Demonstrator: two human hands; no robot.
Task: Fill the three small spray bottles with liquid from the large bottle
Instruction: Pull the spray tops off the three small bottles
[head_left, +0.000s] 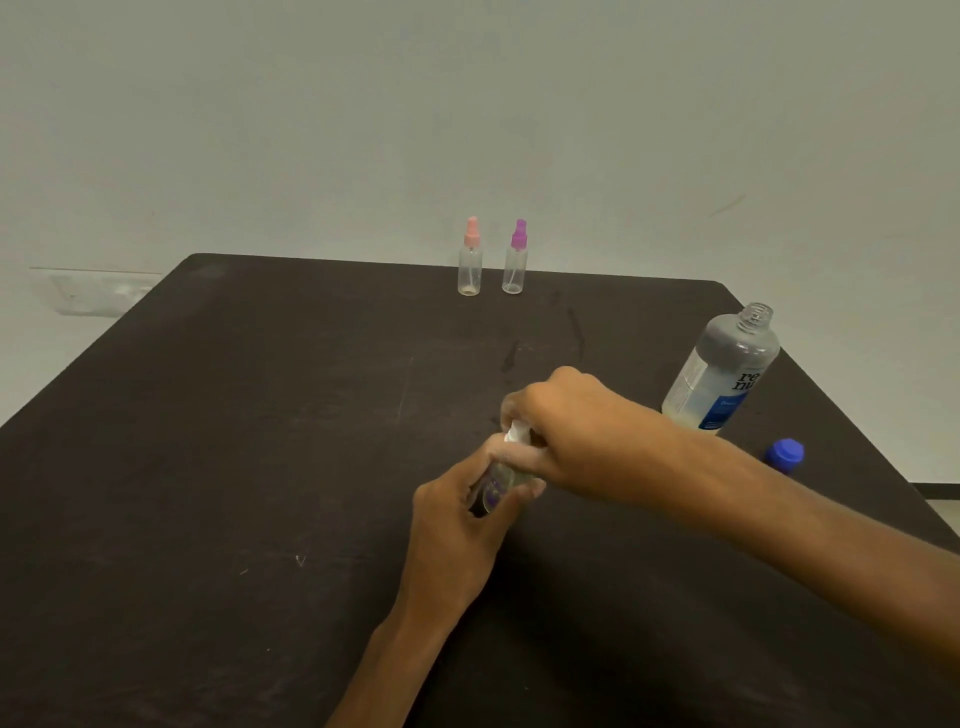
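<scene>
Gripping a small clear plastic spray bottle (497, 486) round its body, the left hand (457, 514) steadies it; right hand (561, 431) fingers curl over its white spray top (517, 432), seemingly screwing it. Right of both hands: large clear uncapped bottle (722, 369), part full, its blue cap (785, 453) nearby. Well beyond, pink-topped (470, 260) and purple-topped (516, 260) bottles look empty: two left to fill.
</scene>
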